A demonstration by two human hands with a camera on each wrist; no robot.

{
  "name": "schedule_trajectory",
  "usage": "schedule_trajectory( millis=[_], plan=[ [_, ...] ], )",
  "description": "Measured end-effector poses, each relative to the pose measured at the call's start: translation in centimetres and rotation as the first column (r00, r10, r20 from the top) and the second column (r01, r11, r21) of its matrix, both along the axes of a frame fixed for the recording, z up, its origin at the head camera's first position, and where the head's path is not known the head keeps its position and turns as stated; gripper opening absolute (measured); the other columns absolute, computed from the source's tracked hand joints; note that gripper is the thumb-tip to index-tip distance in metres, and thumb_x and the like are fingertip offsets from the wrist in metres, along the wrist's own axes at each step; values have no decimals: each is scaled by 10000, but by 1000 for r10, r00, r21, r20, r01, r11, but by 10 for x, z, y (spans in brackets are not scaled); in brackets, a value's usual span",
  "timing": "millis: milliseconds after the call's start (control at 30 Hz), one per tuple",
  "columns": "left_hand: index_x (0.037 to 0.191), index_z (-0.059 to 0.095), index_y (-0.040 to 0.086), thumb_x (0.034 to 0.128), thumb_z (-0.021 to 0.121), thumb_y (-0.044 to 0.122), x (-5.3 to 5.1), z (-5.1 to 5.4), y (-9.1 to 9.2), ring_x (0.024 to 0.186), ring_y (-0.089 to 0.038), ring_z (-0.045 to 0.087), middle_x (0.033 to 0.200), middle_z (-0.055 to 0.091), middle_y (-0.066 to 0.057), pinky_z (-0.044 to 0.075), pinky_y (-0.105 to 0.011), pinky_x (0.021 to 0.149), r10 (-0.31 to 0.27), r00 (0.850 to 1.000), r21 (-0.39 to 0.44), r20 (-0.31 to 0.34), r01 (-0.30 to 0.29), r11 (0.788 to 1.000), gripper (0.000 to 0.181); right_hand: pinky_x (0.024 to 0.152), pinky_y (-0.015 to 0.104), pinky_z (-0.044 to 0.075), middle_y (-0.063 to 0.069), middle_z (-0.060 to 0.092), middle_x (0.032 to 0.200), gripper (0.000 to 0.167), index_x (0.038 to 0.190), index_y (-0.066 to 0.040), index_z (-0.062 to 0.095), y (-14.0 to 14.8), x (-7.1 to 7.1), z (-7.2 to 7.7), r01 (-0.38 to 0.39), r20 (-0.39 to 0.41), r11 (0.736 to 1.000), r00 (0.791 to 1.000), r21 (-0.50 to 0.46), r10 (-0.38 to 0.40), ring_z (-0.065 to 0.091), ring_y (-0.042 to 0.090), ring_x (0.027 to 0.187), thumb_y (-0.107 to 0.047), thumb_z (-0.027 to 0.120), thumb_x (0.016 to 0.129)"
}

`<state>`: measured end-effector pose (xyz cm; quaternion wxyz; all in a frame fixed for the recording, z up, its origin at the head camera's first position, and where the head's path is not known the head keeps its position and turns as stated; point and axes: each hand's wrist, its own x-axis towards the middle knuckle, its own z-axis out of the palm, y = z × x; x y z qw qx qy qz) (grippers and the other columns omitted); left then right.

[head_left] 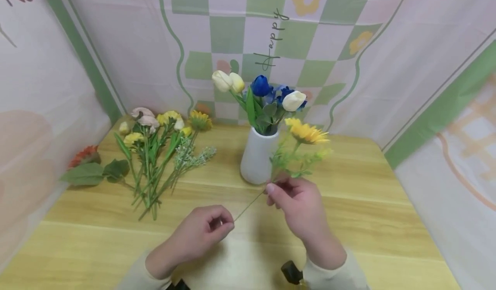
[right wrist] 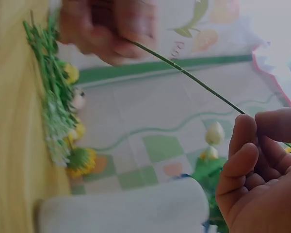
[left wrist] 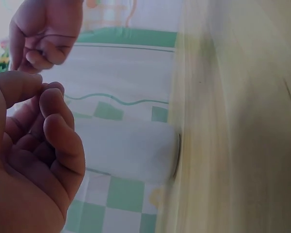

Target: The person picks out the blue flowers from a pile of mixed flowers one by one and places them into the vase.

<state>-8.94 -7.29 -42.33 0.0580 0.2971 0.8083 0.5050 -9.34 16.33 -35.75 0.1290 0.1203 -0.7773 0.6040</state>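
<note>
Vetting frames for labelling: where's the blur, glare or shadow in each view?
Head: soft shadow on the tabletop near the right hand, greenery above that hand hazy; left wrist: upper-left corner washed out, tabletop smeared; right wrist: left hand blurred, probably by motion, stem fairly crisp, upper-right corner overexposed.
</note>
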Motion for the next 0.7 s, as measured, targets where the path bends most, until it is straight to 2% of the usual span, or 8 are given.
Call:
schedule_trajectory(
  millis=[133, 200, 267, 367, 467, 500, 633, 700],
  plan=[
    [906, 682, 187, 942, 677, 141, 1, -3, -3, 706, -56, 557, 798, 599, 147, 518, -257, 631, -5, 1000, -37, 24, 6, 999, 59, 570, 273, 526, 74, 676, 801, 32, 897, 4, 671, 10, -7, 11, 105, -90, 994, 991, 15, -103, 631, 192, 643, -14, 688, 917],
    [906, 685, 171, 946, 671, 141, 1, -5, -4, 716, -61, 565, 798, 603, 147, 523, -261, 644, -8, 999, -48, 39, 10, 999, 52, 571, 254, 507, 38, 675, 793, 34, 888, -19, 674, 16, -12, 19, 156, -186, 985, 972, 68, -141, 615, 176, 650, -14, 689, 918],
    [909, 687, 162, 950, 665, 143, 1, -6, -5, 724, -66, 570, 802, 607, 146, 527, -266, 654, -11, 999, -50, 48, 14, 999, 50, 582, 237, 470, 28, 645, 781, 59, 880, -23, 657, 23, -19, 27, 177, -294, 975, 946, 131, -132, 565, 162, 652, 4, 654, 932],
    [906, 687, 168, 951, 664, 146, 1, -7, -6, 727, -72, 570, 800, 606, 143, 527, -270, 657, -11, 999, -48, 49, 13, 999, 55, 551, 221, 405, 31, 603, 738, 98, 857, -9, 650, 31, -32, 42, 217, -449, 957, 887, 191, -111, 473, 134, 605, 25, 614, 941],
    [899, 683, 193, 948, 667, 146, 1, -7, -6, 722, -72, 565, 793, 602, 142, 524, -271, 653, -7, 999, -51, 48, 9, 999, 70, 521, 222, 359, 42, 580, 726, 90, 870, 18, 639, 36, -44, 57, 236, -516, 951, 851, 201, -102, 424, 120, 571, 10, 596, 949],
    [898, 682, 193, 947, 668, 146, 1, -7, -7, 721, -72, 564, 791, 601, 143, 523, -270, 653, -5, 999, -54, 47, 7, 999, 69, 502, 215, 349, 32, 597, 718, 90, 874, 8, 650, 36, -48, 62, 275, -534, 938, 836, 210, -125, 432, 109, 558, -17, 609, 950],
    [897, 686, 168, 946, 667, 145, 2, -7, -7, 717, -68, 561, 783, 596, 146, 519, -268, 653, 0, 999, -65, 45, 3, 998, 57, 506, 228, 334, 23, 561, 689, 114, 848, -12, 633, 30, -62, 74, 330, -544, 913, 825, 239, -155, 434, 124, 568, -62, 652, 948],
    [899, 687, 153, 948, 666, 152, 2, -6, -7, 718, -67, 562, 782, 596, 147, 519, -268, 656, 1, 999, -71, 49, 2, 997, 53, 514, 246, 320, 38, 523, 651, 152, 787, -17, 611, 22, -65, 79, 312, -529, 921, 835, 232, -150, 416, 146, 569, -28, 674, 926]
  ],
)
